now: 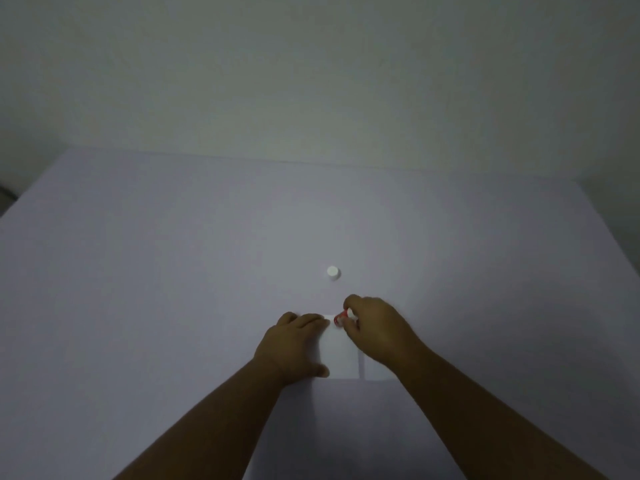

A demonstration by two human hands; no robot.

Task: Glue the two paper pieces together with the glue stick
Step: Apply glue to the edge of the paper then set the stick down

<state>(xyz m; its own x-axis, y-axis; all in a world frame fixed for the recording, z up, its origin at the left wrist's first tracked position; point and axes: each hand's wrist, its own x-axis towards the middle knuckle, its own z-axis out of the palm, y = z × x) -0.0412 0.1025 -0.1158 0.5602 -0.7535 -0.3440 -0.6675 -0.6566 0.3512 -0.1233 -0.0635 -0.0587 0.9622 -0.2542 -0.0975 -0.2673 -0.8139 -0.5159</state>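
Two white paper pieces lie side by side on the table, the left piece [339, 355] and a second piece [375, 372] partly under my right wrist. My left hand [294, 344] lies flat on the left piece's left side, pressing it down. My right hand [375, 327] grips a red and white glue stick [341, 318], whose tip touches the far edge of the left piece. The glue stick's white cap [333, 272] stands on the table beyond both hands.
The pale table [173, 289] stretches wide to the left, right and far side. A plain wall [311, 81] rises behind its far edge. A dark object [5, 195] shows at the left border.
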